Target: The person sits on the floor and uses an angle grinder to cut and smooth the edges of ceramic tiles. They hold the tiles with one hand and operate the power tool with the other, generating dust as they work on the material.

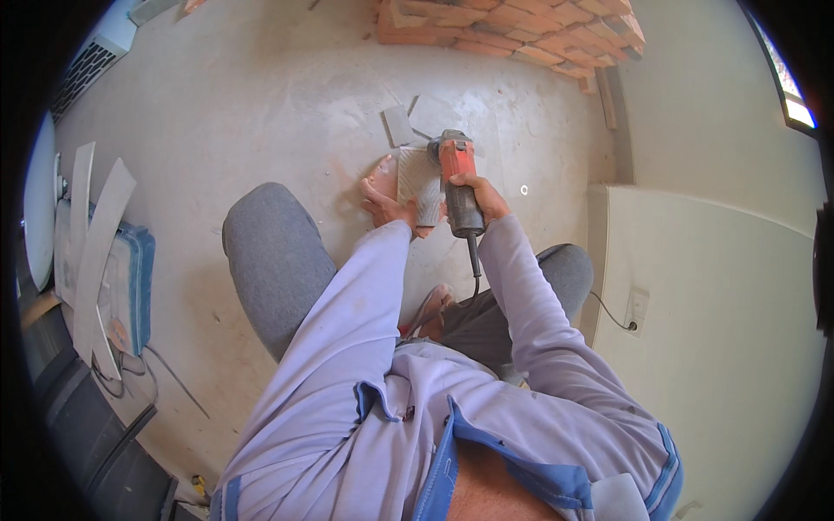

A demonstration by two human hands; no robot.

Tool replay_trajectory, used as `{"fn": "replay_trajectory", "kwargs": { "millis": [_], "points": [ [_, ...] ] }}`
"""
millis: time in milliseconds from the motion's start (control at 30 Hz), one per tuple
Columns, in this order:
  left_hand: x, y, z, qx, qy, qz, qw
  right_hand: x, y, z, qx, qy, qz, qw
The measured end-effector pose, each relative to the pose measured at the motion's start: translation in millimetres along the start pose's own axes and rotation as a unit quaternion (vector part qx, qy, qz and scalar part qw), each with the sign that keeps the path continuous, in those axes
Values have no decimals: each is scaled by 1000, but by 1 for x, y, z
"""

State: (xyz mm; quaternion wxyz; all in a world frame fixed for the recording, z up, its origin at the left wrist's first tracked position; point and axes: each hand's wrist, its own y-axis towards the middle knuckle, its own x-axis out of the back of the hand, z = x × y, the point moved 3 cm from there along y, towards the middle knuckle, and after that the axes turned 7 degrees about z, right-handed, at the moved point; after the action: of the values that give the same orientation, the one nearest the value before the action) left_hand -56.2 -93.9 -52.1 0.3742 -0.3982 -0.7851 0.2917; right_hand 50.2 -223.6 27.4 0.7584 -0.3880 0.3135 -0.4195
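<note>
My right hand point(483, 196) is wrapped round the body of a red and black angle grinder point(457, 159), whose cord runs back toward my legs. At the grinder's head, its disc side is against the right edge of a light grey tile piece point(419, 178) with a ridged surface. Holding the near end of that tile is my left hand point(391, 210), its fingers partly hidden under the piece. What looks like my foot point(379, 171) lies beside and partly under the tile. Beyond it rest a small grey tile offcut point(398, 126) and a thin strip point(423, 134).
A stack of orange bricks point(521, 30) stands at the far side. Long pale strips point(102, 243) lean over a blue-edged case point(137, 278) at left, near loose cables. To the right, a plug sits in a wall socket point(638, 311) on a low white wall.
</note>
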Motion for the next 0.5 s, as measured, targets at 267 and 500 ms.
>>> {"fn": "replay_trajectory", "kwargs": {
  "millis": [267,500],
  "points": [
    [-2,5,4,-4,-1,-12,1000,-9,5,0,-39,-16,22,999],
    [1,4,5,13,-16,21,1000,-3,1,2,-16,-16,14,1000]
  ]
}}
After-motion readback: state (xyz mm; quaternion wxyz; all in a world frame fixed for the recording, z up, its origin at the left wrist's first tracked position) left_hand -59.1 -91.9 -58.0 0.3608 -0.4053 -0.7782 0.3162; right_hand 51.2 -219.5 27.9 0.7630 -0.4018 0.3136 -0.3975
